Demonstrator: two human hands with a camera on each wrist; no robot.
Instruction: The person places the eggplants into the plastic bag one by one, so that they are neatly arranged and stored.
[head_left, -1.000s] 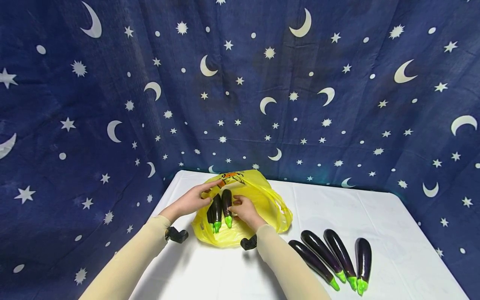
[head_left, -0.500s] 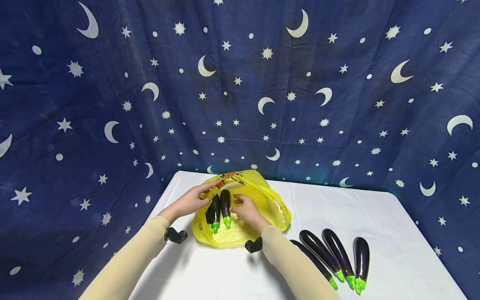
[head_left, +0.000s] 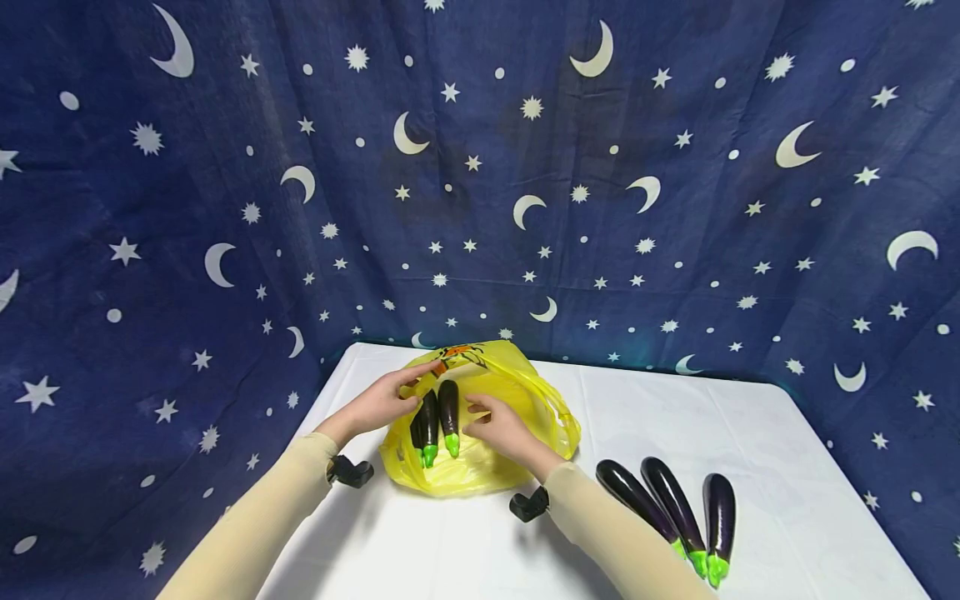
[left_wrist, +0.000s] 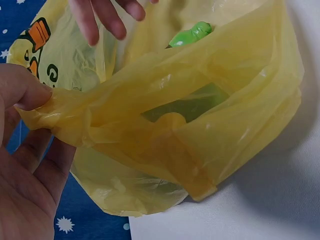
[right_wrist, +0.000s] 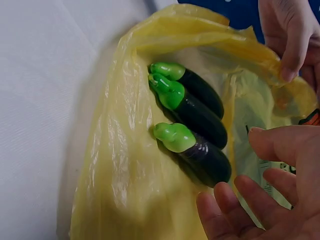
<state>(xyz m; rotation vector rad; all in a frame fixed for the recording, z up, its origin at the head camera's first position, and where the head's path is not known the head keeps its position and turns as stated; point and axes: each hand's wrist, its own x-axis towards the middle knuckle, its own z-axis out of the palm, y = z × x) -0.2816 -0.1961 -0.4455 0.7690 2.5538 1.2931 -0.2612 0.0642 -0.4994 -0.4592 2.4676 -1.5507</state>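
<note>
Bag (right_wrist: pixel 115 165), thin yellow film, on white surface (head_left: pixel 450 542). Likely light, limp, prone to slumping or tearing; best held by a bunched fold of rim. Left hand (head_left: pixel 378 404) pinches it there, thumb against fingers. Right hand (head_left: pixel 506 427): fingers spread, holding nothing, over mouth. Three eggplants (right_wrist: pixel 200 115) inside, three loose eggplants (head_left: pixel 673 500) visible at right: glossy, probably firm, slippery; grasp mid-body.

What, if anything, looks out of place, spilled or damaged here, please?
Nothing stands out: three eggplants lie in the yellow bag, whose edge the left hand pinches, and other eggplants lie on the white table with no visible damage.
</note>
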